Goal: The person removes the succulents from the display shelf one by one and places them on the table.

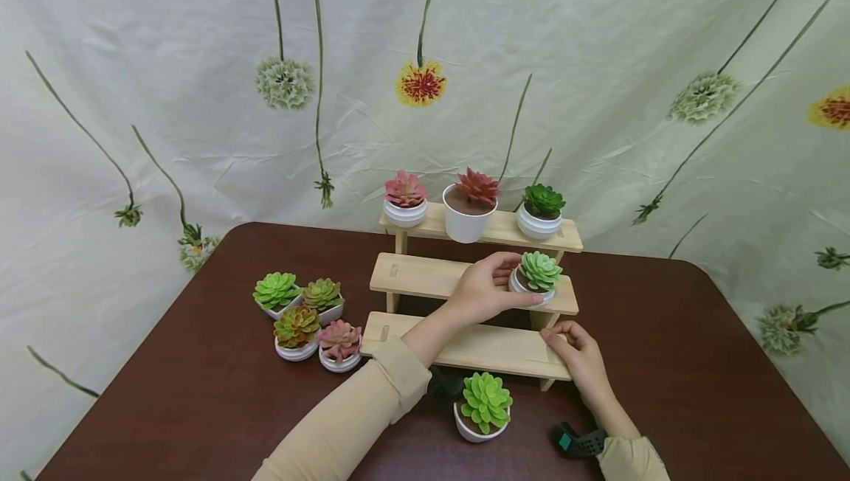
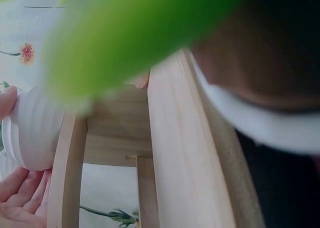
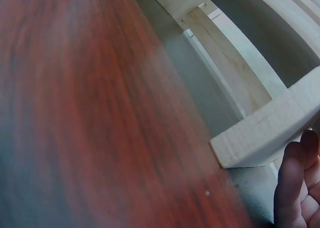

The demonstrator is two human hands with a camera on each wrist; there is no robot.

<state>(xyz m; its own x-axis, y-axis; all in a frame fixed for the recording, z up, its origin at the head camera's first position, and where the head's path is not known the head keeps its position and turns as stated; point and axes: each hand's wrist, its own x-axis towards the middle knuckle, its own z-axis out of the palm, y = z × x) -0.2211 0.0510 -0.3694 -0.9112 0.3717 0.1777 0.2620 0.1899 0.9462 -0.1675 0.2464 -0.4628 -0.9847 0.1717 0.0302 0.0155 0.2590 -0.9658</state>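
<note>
A light-green succulent in a white ribbed pot (image 1: 539, 272) is at the right end of the middle step of a wooden plant stand (image 1: 418, 274). My left hand (image 1: 483, 289) grips that pot, thumb in front and fingers at its left and back; the left wrist view shows the pot (image 2: 37, 130) between thumb and fingers at the step's edge. My right hand (image 1: 579, 355) holds the right end of the stand's lowest step, thumb on top. In the right wrist view its curled fingers (image 3: 292, 175) are beside the stand's side panel (image 3: 270, 123).
The top step carries a pink succulent (image 1: 406, 199), a red one in a taller pot (image 1: 466, 224) and a dark-green one (image 1: 541, 212). Several potted succulents (image 1: 296, 332) cluster left of the stand. Another green one (image 1: 485, 403) stands in front, near my left forearm.
</note>
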